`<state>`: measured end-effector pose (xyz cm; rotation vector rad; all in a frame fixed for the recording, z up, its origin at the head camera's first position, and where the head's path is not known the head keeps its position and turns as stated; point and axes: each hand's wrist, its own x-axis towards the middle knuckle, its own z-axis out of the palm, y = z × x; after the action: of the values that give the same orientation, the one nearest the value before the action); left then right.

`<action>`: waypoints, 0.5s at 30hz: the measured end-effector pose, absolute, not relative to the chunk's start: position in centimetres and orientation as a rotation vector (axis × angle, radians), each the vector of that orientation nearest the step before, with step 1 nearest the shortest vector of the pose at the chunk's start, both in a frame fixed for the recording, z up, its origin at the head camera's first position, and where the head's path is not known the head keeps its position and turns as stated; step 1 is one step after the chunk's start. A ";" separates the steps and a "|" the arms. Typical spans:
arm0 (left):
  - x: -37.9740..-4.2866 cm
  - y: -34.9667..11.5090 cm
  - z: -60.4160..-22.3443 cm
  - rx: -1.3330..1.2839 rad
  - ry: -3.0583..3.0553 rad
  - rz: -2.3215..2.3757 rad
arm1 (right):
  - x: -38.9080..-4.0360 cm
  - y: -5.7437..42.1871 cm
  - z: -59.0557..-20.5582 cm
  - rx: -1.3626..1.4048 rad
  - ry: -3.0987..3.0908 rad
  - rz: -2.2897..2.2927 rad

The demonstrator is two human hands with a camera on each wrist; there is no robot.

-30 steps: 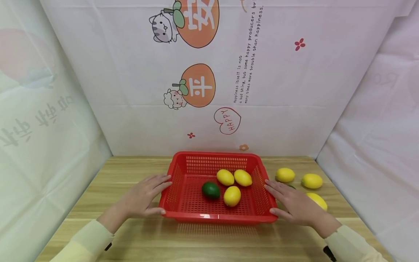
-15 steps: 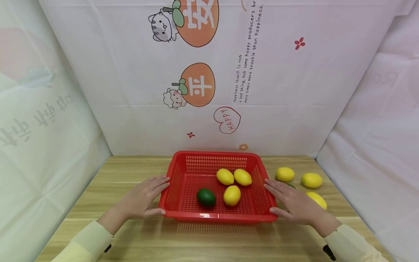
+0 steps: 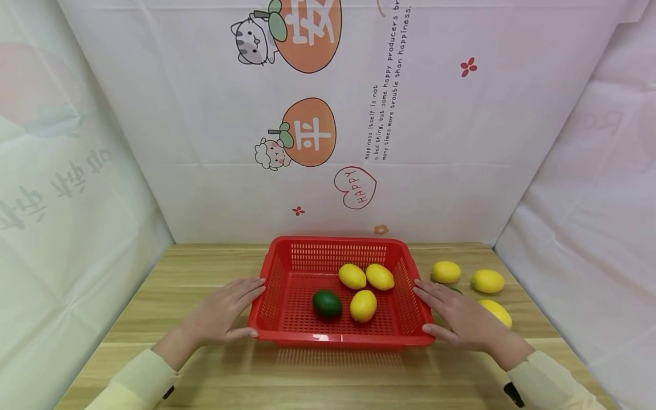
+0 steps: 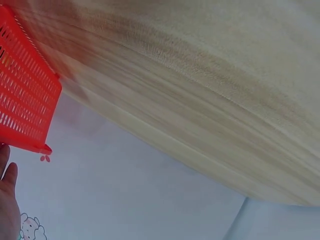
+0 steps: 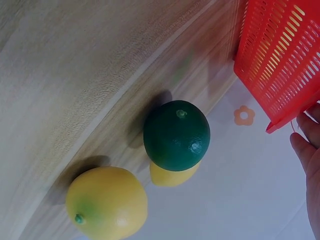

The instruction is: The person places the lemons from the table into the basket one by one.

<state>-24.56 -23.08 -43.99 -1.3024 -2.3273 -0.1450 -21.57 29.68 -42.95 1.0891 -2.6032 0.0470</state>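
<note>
A red plastic basket [image 3: 341, 340] with slotted walls stands on the wooden table. Inside it lie a dark green lime [image 3: 327, 304] and three yellow lemons [image 3: 363, 306]. My left hand [image 3: 221, 313] touches the basket's left side, fingers stretched along the rim and thumb by the front corner. On the opposite side my right hand [image 3: 463, 320] lies against the right rim in the same way. In the right wrist view its straight fingertips meet the basket's rim [image 5: 287, 117]. The left wrist view shows the left fingers [image 4: 9, 175] just at the rim.
Outside the basket, to the right, lie lemons [image 3: 488, 281] and another lime [image 5: 177, 136], which my right hand mostly hides in the head view. A white printed cloth [image 3: 435, 142] hangs behind the table [image 3: 195, 267] and along both sides.
The lime in the basket rolled left and toward the front, then slightly back to the right. The lemons, the basket and both hands stay nearly where they were.
</note>
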 end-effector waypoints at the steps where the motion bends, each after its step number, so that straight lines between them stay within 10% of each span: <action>1: -24.6 -23.1 -44.1 -1.304 -2.323 -0.145 | -21.6 29.7 -42.9 1.087 -2.605 0.050; 15: -24.5 -23.1 -44.6 -1.301 -2.291 -0.140 | -21.2 29.7 -42.7 1.065 -2.597 0.099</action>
<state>-24.50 -23.14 -44.62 -1.3009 -2.2910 -0.1396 -21.22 29.66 -42.74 1.0649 -2.5975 0.0985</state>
